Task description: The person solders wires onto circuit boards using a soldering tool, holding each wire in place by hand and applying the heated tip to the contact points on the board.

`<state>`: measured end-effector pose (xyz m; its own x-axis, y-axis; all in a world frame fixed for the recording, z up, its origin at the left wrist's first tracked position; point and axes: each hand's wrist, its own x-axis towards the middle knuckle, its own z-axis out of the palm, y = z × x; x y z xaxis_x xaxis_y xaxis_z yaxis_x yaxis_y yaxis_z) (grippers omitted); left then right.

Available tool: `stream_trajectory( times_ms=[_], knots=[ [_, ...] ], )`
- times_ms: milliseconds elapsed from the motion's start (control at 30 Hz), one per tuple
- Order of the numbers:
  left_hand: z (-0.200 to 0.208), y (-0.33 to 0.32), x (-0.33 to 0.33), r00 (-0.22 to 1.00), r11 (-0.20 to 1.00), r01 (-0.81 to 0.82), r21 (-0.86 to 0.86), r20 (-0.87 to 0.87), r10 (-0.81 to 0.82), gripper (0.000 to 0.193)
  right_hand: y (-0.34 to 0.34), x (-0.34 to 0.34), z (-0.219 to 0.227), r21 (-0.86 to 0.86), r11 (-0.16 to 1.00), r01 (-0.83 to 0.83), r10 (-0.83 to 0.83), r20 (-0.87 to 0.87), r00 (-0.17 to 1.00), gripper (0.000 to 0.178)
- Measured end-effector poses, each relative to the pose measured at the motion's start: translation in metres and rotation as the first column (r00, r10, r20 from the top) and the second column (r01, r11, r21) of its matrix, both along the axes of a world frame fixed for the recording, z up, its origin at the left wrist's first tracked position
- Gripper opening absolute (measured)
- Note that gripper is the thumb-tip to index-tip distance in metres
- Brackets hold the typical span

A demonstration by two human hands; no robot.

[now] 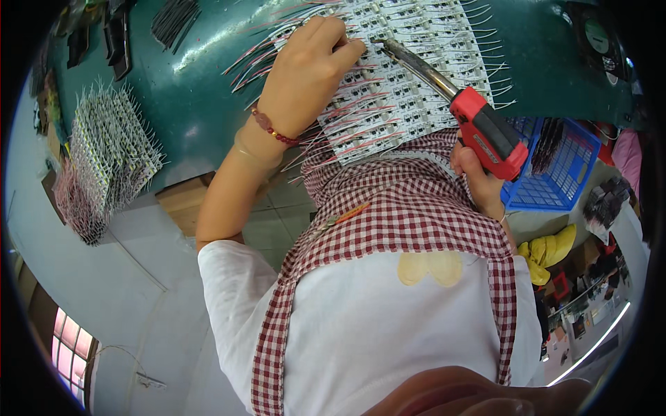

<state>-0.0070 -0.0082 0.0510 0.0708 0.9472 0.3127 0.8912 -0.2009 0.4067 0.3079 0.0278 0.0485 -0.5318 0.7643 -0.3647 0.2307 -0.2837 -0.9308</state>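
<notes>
A glossy green table (201, 97) stretches beyond both hands, with pale grey floor (166, 277) showing behind and to the left of the left forearm. The left hand (313, 62) rests over the left part of a white panel of small circuit boards (423, 76), its fingers curled inward; I cannot tell whether the fingertips meet or pinch anything. The panel lies on the table beneath this hand and spreads to its right, its near edge coming toward the person's checked apron (395, 215). Red, black and white wires (253, 62) fan out to the left of the hand. The right hand (475, 177) is clamped around the handle of a red-and-black soldering tool (489, 135), whose metal barrel slants up and left from it, ending over the panel just right of the left fingers. Well to the left of the left hand sits a stack of wired panels (111, 139); farther off on that side lies a bundle of black wires (175, 24). Just right of the right hand stands a blue basket (544, 197) holding dark strands (548, 142).
</notes>
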Motion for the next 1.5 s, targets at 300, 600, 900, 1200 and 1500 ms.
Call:
stream_trajectory(
  times_ms=[300,600,900,1200,1500],
  knots=[
    [-0.001,0.003,-0.002,1.000,1.000,0.027,-0.008,0.001,-0.027,0.030,0.002,0.003,-0.007,0.012,0.994,-0.112,0.111,0.053,0.992,0.022],
    [0.003,0.005,-0.002,0.999,0.999,0.049,-0.016,-0.017,-0.049,0.027,0.002,-0.013,0.005,0.203,0.977,-0.064,0.049,0.080,0.996,0.021],
    [0.009,0.007,-0.002,0.995,0.997,0.073,-0.035,-0.059,-0.075,0.024,0.003,-0.012,0.003,0.144,0.979,-0.143,0.117,0.176,0.977,0.021],
    [0.009,0.007,-0.002,0.991,0.997,0.079,-0.019,-0.109,-0.080,0.022,-0.001,-0.006,0.006,0.209,0.976,-0.054,0.046,0.041,0.998,0.040],
    [0.012,0.002,0.004,0.991,0.995,0.093,0.036,-0.103,-0.089,0.021,-0.008,0.018,0.002,0.040,0.998,-0.055,0.054,0.026,0.998,0.017]
  ],
)
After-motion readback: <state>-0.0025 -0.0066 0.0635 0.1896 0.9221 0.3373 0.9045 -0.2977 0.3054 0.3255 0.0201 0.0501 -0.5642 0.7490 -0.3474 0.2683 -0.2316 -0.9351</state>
